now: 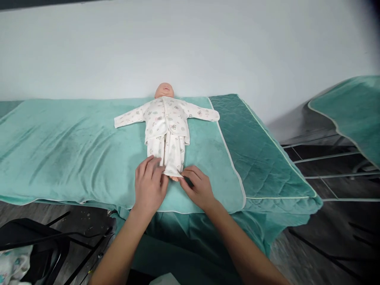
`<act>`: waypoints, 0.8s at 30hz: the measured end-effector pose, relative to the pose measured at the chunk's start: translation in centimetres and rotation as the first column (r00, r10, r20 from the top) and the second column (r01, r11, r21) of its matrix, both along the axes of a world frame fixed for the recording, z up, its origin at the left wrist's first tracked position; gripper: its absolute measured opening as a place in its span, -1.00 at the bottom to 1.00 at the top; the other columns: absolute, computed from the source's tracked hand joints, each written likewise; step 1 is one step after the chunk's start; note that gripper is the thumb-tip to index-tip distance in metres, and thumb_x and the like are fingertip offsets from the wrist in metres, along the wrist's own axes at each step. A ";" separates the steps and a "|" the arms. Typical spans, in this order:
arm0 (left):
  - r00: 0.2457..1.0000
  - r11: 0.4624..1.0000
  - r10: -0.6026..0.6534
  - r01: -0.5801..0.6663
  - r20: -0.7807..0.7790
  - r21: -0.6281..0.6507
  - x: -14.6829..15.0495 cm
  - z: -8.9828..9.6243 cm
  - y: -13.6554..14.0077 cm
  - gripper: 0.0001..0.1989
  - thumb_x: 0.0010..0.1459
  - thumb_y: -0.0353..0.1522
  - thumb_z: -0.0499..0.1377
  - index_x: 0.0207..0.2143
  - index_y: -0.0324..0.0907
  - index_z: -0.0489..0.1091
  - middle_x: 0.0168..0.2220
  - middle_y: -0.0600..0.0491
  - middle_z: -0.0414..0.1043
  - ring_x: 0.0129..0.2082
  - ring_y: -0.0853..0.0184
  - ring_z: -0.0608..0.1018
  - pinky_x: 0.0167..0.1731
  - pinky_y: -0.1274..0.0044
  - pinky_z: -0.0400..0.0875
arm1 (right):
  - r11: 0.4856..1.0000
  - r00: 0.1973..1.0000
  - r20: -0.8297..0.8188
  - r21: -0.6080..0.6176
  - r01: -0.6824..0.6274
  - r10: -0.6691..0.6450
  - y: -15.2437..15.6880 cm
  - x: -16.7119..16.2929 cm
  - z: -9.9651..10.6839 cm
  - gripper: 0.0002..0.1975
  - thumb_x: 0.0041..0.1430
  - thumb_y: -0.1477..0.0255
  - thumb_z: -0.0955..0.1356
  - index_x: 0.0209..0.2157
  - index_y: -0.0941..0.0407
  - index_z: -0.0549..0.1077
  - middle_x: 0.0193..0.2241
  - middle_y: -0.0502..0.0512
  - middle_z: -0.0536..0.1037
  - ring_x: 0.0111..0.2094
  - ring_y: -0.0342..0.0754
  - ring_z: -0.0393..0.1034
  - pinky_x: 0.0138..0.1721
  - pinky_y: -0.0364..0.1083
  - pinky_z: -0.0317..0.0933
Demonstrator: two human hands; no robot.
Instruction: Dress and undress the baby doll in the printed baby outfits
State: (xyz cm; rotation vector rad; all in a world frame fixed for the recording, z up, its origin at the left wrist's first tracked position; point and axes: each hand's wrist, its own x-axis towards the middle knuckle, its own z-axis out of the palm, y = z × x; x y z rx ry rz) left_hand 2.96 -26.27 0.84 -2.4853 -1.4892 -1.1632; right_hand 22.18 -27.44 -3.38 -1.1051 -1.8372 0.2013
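Pinching at the trouser hems, both your hands sit at the near edge of the teal plush towel [59, 150]. Your left hand [150, 186] lies mostly flat, fingers spread and curled lightly over the cuff of the doll's left-side leg; whether it actually grips cloth you cannot tell from here. Your right hand [198, 188] has thumb and forefinger nearly closed on the other cuff of the white printed baby trousers [169, 152], a bit of pink foot showing between the two hands.

Just beyond, the baby doll in white printed cotton clothes [166, 118] lies on its back, mid-towel, sleeves spread wide, head toward the far edge by the pale wall [190, 43]. A darker green quilted mat [252, 142] runs along the towel's right edge.

Risks: a pull on one cuff only would likely twist the doll or drag it toward the near edge; a weak pinch could slip off the thin cloth; tugging hard may bunch the towel underneath. A black chair frame [35, 241] stands at the near left, below the towel's edge.
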 end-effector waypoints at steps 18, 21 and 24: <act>0.963 0.972 0.232 -0.233 0.141 -0.009 -12.4 -9.5 -7.5 -0.70 0.27 -0.51 0.10 0.03 -0.10 0.34 0.09 -0.14 0.42 0.15 0.15 0.47 0.09 0.23 0.48 | 0.897 0.953 0.034 -0.328 0.295 -0.301 -3.6 4.6 -2.1 -0.76 0.29 0.17 0.33 -0.18 0.03 0.51 -0.28 0.12 0.60 -0.30 0.07 0.52 -0.23 0.05 0.40; 0.817 0.830 0.555 -0.557 0.155 -0.034 -20.5 -14.0 -10.0 -0.78 0.29 -0.43 0.09 -0.02 -0.16 0.35 0.10 -0.16 0.36 0.13 0.16 0.47 0.10 0.23 0.47 | 0.794 0.919 0.101 -0.474 0.381 -0.381 -3.7 5.3 -2.4 -0.66 0.21 0.07 0.33 -0.18 0.01 0.52 -0.28 0.11 0.62 -0.31 0.13 0.52 -0.25 0.10 0.38; 0.533 0.539 0.842 -0.832 0.081 -0.129 -29.0 -16.5 -12.9 -0.73 0.26 -0.36 0.08 0.00 -0.19 0.34 0.17 -0.20 0.28 0.25 0.07 0.36 0.25 0.16 0.30 | 0.791 0.928 0.115 -0.492 0.363 -0.354 -3.7 5.5 -2.9 -0.68 0.16 0.04 0.33 -0.20 -0.07 0.51 -0.20 0.12 0.62 -0.20 0.24 0.54 -0.19 0.19 0.39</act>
